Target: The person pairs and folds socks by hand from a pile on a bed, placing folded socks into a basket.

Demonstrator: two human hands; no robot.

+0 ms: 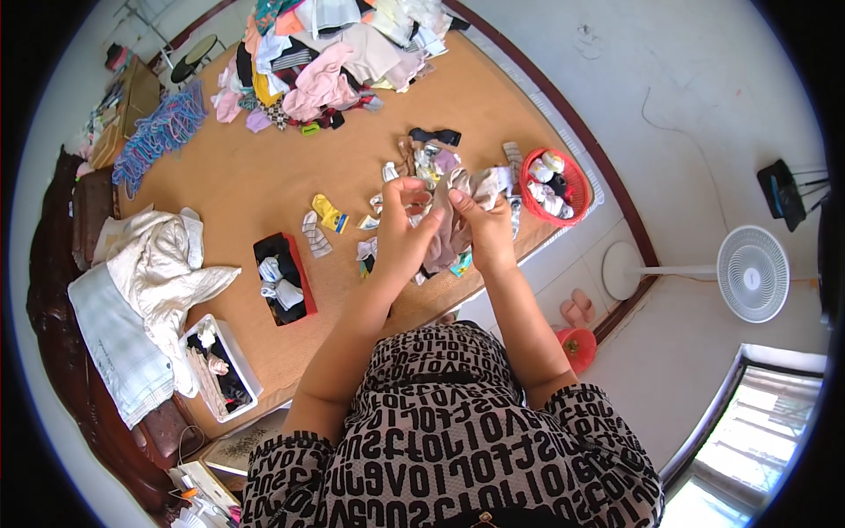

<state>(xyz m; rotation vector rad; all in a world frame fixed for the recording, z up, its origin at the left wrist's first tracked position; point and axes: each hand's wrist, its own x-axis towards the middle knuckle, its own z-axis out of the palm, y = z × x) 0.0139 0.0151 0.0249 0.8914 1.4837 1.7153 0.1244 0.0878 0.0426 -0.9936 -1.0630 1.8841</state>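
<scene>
My right hand (pixel 490 231) is closed on a crumpled beige-brown piece of cloth (pixel 451 231), thumb pressed on top. The cloth hangs over a loose heap of socks near the bed's front edge; its exact kind cannot be made out. Just left of it, my left hand (pixel 407 231) has its fingers curved and its thumb apart, with no thing plainly held. A dark sock (pixel 435 137) lies beyond the hands. To their left are a yellow sock (pixel 329 214) and a striped grey sock (pixel 314 236). A red basket (pixel 526 195) with rolled socks stands to the right.
A red-and-black box (pixel 307 286) and a white bin (pixel 251 387) hold socks or small clothes at left. A big clothes pile (pixel 326 70) covers the bed's (pixel 264 176) far part. Blue hangers (pixel 163 128) and folded bedding (pixel 132 326) lie left; a white fan (pixel 753 273) stands right.
</scene>
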